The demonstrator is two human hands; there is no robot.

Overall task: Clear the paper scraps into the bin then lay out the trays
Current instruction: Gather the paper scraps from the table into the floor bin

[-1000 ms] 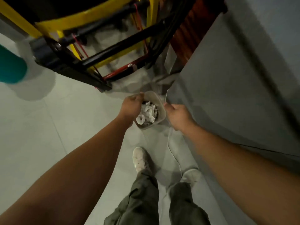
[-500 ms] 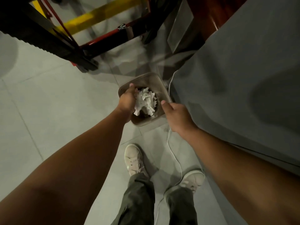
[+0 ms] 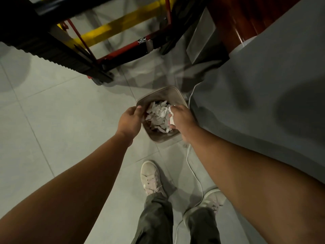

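A small beige bin [image 3: 162, 90] stands on the tiled floor beside the table, filled with crumpled white paper scraps [image 3: 158, 115]. My left hand [image 3: 130, 120] hovers at the bin's left rim, fingers loosely curled, and I see nothing in it. My right hand [image 3: 183, 121] is over the bin's right side and holds a white paper scrap [image 3: 171, 118] between thumb and fingers. No trays are in view.
A grey cloth-covered table [image 3: 263, 88] runs along the right. A black, yellow and red metal frame [image 3: 98, 67] stands on the floor just beyond the bin. A white cable [image 3: 192, 171] trails across the floor past my shoes [image 3: 150, 176].
My left hand has drawn back from inside the bin to its left rim. My right hand has moved over the bin from its right side, with a paper scrap in it.
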